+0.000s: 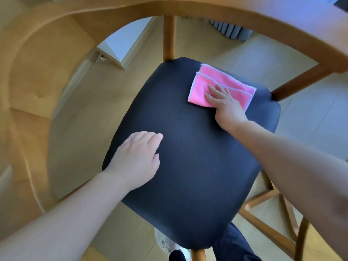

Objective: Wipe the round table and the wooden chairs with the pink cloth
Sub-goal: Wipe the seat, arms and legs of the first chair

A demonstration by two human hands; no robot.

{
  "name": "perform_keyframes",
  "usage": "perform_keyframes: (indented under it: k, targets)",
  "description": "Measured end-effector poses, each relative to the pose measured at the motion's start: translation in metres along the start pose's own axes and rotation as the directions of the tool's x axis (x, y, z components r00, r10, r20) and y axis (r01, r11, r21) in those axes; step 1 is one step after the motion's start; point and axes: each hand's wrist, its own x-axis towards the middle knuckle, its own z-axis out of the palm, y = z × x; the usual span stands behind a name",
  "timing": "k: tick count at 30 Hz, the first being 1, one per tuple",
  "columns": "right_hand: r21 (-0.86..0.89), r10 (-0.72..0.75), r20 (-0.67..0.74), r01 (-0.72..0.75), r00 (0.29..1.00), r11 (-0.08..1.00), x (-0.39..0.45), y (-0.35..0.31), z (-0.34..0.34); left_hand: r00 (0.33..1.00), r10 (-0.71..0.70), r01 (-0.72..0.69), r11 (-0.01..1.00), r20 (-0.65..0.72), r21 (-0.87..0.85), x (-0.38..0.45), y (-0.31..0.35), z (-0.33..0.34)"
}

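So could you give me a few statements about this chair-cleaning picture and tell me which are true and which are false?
1. The right hand presses flat on the pink cloth. True.
2. The cloth lies at the near edge of the seat, by the person's legs. False: it lies at the far right corner, near the backrest.
3. The left hand rests on the dark seat and holds nothing. True.
4. The cloth is crumpled into a ball. False: it is folded flat, in layers.
5. The seat is bare pale wood. False: it is a dark cushion on a wooden frame.
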Motion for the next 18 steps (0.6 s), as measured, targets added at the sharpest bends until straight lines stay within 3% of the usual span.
perform_keyframes:
  k: [9,15,18]
  targets:
    - [0.102,-0.294,0.165,0.280,0.941,0.955,-0.096,-0.085,0.063,1.000,0.011,-0.012,0.999,0.011,0.035,-0.040,-0.009,-0.012]
    - [0.189,-0.529,0.289,0.495,0.798,0.848,-0.181,-0.110,0.094,0.999,-0.047,0.047,0.999,-0.004,-0.001,-0.067,-0.015,-0.016]
    - [0.198,-0.538,0.443,0.507,0.717,0.839,-0.211,-0.109,0.099,0.999,-0.047,0.047,0.999,-0.023,0.005,-0.081,-0.015,-0.022]
